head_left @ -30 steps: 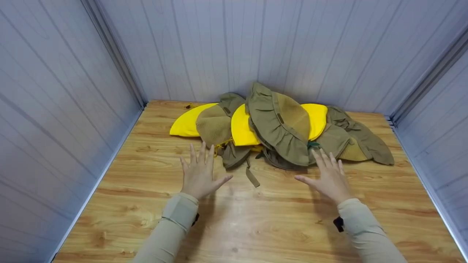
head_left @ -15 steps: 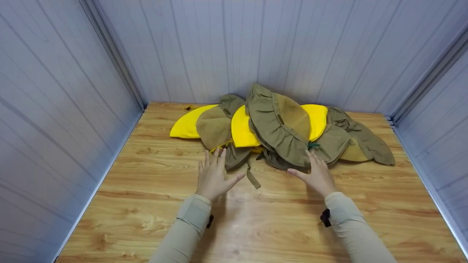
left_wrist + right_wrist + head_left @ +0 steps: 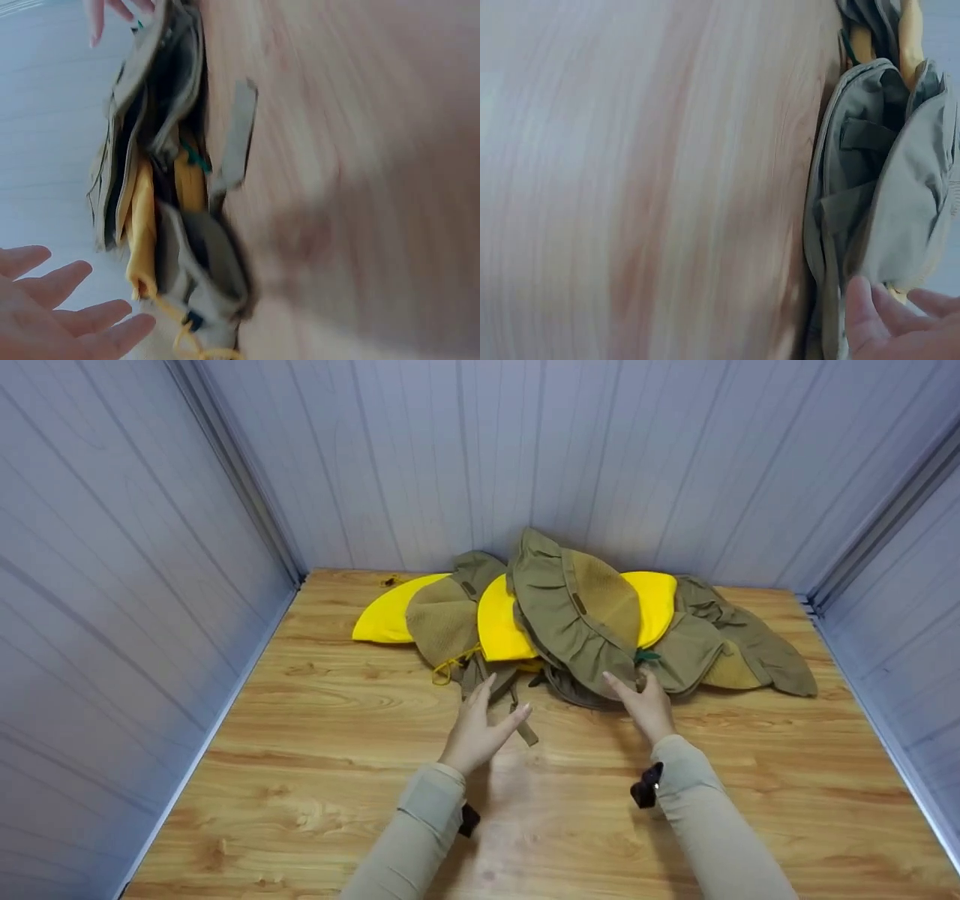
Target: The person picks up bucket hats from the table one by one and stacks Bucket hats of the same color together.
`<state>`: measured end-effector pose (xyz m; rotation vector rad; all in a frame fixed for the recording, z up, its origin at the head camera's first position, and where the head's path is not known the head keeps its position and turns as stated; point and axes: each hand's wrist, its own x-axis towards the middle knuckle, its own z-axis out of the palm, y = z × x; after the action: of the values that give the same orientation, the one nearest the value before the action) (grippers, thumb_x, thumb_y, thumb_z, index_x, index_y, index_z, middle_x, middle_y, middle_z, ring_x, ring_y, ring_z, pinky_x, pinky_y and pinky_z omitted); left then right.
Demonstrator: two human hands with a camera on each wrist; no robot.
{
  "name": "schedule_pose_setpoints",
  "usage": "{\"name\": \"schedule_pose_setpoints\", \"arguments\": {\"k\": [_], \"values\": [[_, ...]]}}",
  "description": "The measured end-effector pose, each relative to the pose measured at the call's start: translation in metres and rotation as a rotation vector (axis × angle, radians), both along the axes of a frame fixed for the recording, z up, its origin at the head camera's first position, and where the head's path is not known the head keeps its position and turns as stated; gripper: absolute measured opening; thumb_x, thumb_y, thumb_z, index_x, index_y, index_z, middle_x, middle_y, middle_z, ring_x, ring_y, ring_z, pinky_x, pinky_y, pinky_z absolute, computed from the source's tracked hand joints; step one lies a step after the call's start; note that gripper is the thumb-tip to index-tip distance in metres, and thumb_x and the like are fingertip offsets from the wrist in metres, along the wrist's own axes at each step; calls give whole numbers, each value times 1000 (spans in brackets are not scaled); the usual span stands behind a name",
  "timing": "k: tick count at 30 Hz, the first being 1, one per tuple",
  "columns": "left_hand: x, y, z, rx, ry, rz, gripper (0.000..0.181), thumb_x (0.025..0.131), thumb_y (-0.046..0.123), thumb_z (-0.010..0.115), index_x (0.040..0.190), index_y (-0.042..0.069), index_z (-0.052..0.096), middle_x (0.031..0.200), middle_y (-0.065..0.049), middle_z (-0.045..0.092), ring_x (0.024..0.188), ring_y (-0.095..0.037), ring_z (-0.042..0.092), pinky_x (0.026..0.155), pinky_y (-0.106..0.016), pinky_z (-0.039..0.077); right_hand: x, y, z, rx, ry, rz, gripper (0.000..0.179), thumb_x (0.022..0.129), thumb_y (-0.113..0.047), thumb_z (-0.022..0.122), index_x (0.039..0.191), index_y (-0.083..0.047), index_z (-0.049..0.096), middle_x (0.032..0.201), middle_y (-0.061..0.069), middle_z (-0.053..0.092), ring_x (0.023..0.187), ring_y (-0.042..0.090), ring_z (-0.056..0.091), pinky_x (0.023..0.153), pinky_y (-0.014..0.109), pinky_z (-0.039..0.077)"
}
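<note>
A khaki sun hat (image 3: pixel 574 615) with a ruffled brim and tan crown lies tilted on top of a hat pile. My right hand (image 3: pixel 649 709) is at its lower right brim, fingers spread; in the right wrist view the thumb (image 3: pixel 864 307) reaches the brim edge. Lower left, my left hand (image 3: pixel 476 735) hovers in front of the pile with fingers extended and thumb apart, holding nothing. It overlaps a khaki brim near a loose strap (image 3: pixel 528 733). Yellow fabric (image 3: pixel 501 622) shows beneath the top hat.
Another yellow piece (image 3: pixel 394 611) and a tan-crowned hat (image 3: pixel 442 619) lie at the pile's left, with a yellow cord (image 3: pixel 444 669). More khaki hats (image 3: pixel 772 649) spread right. Pale panel walls (image 3: pixel 420 465) enclose the wooden tabletop (image 3: pixel 300 780) behind and on both sides.
Both hands have moved inward toward each other, the right one up to the top hat's brim. The hats have stayed essentially in place.
</note>
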<state>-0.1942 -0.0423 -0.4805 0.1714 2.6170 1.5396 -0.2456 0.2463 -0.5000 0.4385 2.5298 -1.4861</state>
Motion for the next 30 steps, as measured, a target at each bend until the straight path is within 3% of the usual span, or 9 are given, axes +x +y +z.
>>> {"name": "schedule_pose_setpoints", "arguments": {"k": [5,10,14,17,20,22,25,30], "values": [[0,13,-8,195,-95,-1,87,91,55,63,157,12,27,161,-17,28,148,-38,27,118,-58,26,-7,-6,0,-134,-18,-82,105,92,-61,57,157,2,6,160,27,20,147,39,27,121,49,26],[-3,23,-12,335,-166,-5,85,94,52,60,155,4,26,158,-19,33,145,-40,32,118,-54,28,-9,-16,-5,-382,3,-187,96,96,-49,59,156,5,7,157,26,27,140,33,37,110,42,42],[-2,31,-13,434,-227,-10,82,97,49,57,155,1,26,155,-22,36,135,-41,45,114,-53,36,-9,-26,-8,-642,7,-266,75,97,-37,63,151,0,27,151,12,36,131,21,40,92,33,55],[1,38,-15,511,-276,-18,79,98,46,56,154,-1,25,155,-24,35,134,-42,47,110,-54,41,-8,-34,-9,-843,10,-310,42,96,-27,66,129,-4,53,129,2,53,116,14,50,88,34,58],[3,45,-17,575,-316,-18,78,99,43,55,154,-3,24,155,-26,34,140,-43,40,108,-56,43,-7,-39,-9,-1015,14,-325,16,95,-19,67,107,-9,65,110,-2,62,102,13,60,91,38,57],[4,49,-17,619,-345,-18,78,100,43,55,154,-3,23,156,-27,32,140,-45,38,109,-56,42,-6,-42,-8,-1104,13,-319,8,96,-12,65,103,-8,64,104,-1,64,95,14,65,89,37,58],[2,52,-16,709,-389,-13,79,100,44,54,154,-3,22,157,-27,30,140,-48,37,108,-56,42,-6,-46,-6,-1178,9,-313,12,98,-6,59,110,-8,57,96,0,67,86,14,67,80,30,59],[-4,56,-13,873,-449,-12,76,100,42,55,153,-2,23,156,-28,29,137,-50,38,109,-58,41,-2,-49,-2,-1179,11,-319,21,99,-1,52,115,-13,44,87,-2,64,72,10,64,63,20,53]]}}
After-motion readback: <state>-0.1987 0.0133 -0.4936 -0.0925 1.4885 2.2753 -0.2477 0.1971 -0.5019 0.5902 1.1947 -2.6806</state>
